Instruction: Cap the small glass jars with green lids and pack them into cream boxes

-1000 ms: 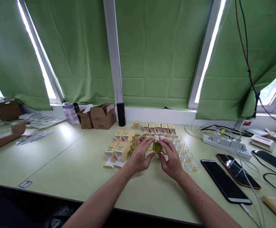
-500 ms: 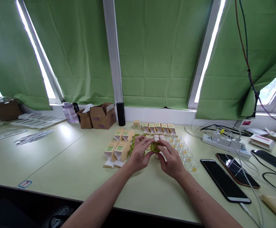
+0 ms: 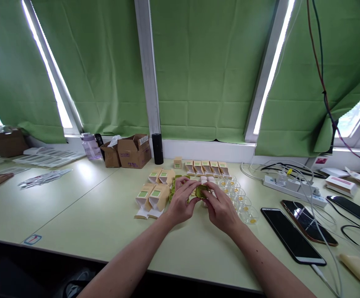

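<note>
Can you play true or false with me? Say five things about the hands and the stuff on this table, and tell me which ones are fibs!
1. The left hand and the right hand both hold one small green plastic container. True.
2. The clear plastic containers are to the left of the left hand. False: they are on the right hand's side.
3. The black cylinder stands upright beside a cardboard box. True.
4. The lilac bottle lies on its side. False: it stands upright.
5. A white cable is plugged into the phone nearest the right hand. True.
</note>
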Motion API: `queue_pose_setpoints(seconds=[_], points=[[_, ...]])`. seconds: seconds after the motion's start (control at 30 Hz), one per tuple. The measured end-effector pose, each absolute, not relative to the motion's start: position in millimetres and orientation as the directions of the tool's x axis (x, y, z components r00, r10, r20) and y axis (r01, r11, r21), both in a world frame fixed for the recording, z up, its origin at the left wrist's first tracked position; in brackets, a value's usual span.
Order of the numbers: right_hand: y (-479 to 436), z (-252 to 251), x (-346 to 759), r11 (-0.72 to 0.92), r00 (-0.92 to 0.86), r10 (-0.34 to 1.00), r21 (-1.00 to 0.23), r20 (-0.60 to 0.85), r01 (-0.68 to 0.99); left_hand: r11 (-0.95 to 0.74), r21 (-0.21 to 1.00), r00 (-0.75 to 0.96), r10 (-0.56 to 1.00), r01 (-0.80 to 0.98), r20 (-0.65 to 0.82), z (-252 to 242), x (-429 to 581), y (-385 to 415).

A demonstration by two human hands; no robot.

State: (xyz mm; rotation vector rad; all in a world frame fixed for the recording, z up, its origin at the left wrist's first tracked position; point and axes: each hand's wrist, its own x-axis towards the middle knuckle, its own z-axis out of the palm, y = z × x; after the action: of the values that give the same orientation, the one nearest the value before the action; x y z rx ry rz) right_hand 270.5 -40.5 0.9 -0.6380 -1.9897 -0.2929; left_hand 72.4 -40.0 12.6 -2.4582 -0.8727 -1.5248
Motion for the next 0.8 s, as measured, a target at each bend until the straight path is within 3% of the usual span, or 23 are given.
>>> queue_pose_setpoints(seconds=[0.8], points=[[-37.4, -4.3, 271.1, 0.867, -0.335, 0.311, -0.121, 0.89, 0.484, -0.82, 0.178, 0.32, 0.399, 0.544, 0.859, 13.7, 73.5, -40.5]])
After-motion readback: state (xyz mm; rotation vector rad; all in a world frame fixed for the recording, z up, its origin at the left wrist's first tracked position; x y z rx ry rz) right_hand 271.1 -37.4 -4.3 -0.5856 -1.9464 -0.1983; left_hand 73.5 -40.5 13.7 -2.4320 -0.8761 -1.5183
